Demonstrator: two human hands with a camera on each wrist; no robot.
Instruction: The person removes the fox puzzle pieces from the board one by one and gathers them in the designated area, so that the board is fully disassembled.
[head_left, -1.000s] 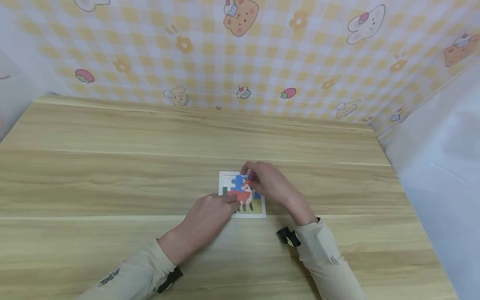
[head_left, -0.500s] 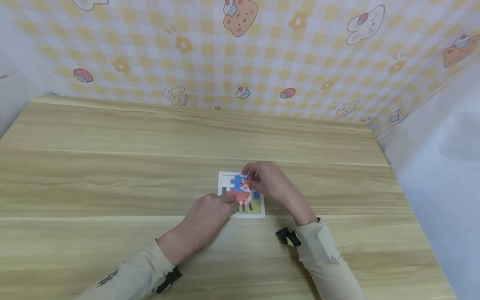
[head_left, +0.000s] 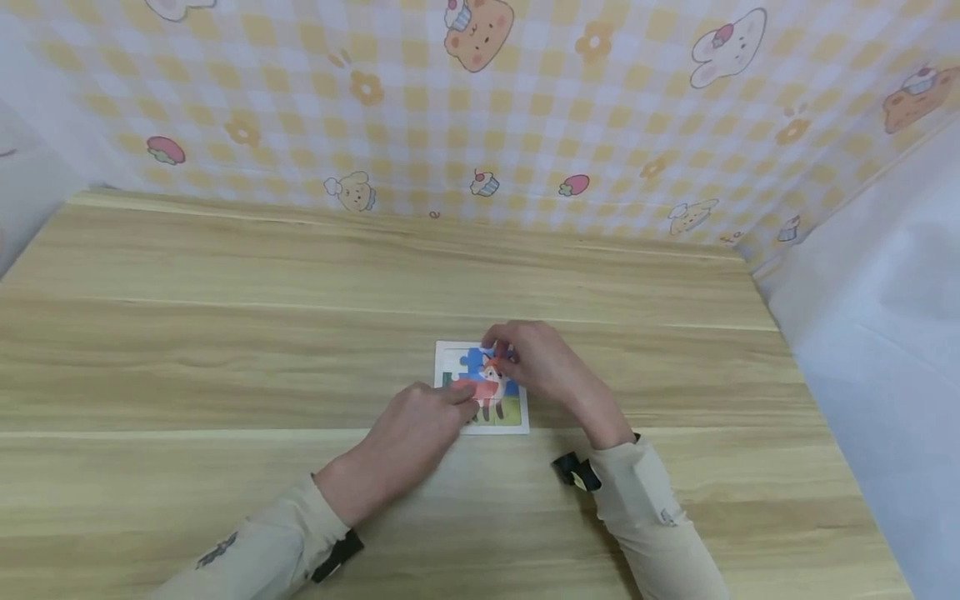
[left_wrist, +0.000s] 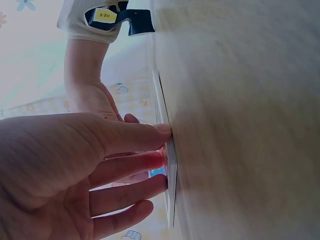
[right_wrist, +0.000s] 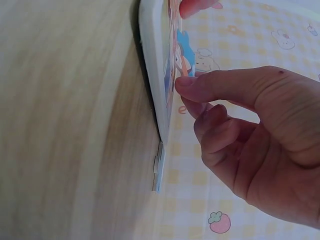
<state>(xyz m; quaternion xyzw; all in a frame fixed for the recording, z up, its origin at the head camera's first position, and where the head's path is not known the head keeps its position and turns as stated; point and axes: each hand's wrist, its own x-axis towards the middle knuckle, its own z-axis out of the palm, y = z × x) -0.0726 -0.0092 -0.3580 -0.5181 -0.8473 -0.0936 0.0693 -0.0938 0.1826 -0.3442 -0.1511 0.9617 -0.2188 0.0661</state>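
A small square jigsaw puzzle board point(head_left: 517, 419) with a fox picture lies flat on the wooden table point(head_left: 225, 350). My left hand point(head_left: 459, 398) rests on its near left part, straight fingers point(left_wrist: 150, 161) pressing on the board's face and edge point(left_wrist: 171, 165). My right hand point(head_left: 497, 348) is over the far right part. One straight finger point(right_wrist: 220, 85) of my right hand presses on the puzzle picture point(right_wrist: 176, 60), and its other fingers are curled with nothing seen in them. A thin flat bit point(right_wrist: 158, 172) pokes out just past the board's edge.
A yellow checked cloth with cartoon animals point(head_left: 480, 108) stands along the table's far edge. White sheeting point(head_left: 877, 333) closes off the right side. Bare wood lies all around the board. Both forearms wear beige sleeves with black straps point(head_left: 573, 473).
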